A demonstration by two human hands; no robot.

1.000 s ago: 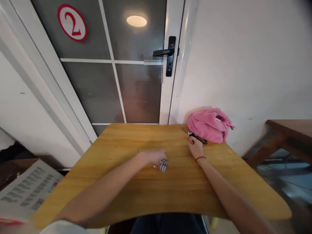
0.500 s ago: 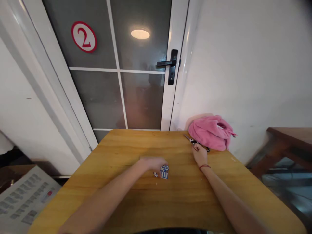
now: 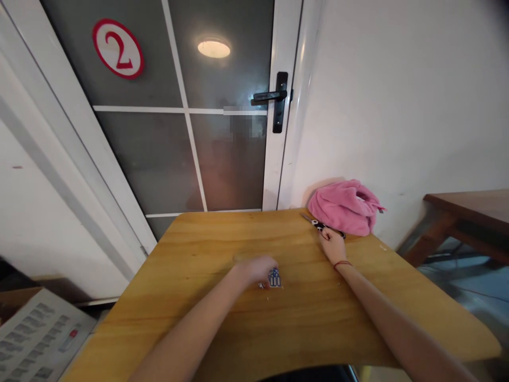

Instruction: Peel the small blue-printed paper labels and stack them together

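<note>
On the wooden table (image 3: 222,233), small blue-and-white printed paper cut-outs (image 3: 274,278) lie by the fingers of my left hand (image 3: 258,269). That hand is curled downward over their edge, and its fingertips are mostly hidden, so what they pinch does not show. Farther to the right, my right hand (image 3: 333,245) is closed at the handles of black-handled scissors (image 3: 318,225). The blades point to the far left, and the scissors rest on the tabletop. A red string circles the right wrist.
A pink plush cloth bundle (image 3: 344,207) sits at the table's back right, just behind the scissors. Beyond the table stands a glazed door (image 3: 234,159) with a black handle. A printed cardboard box (image 3: 35,334) is at lower left, a brown wooden table (image 3: 469,207) at right.
The camera view has turned slightly, shifting the scene. My left hand remains curled at the cut-outs and now covers more of them. My right hand stays at the scissors' handles.
</note>
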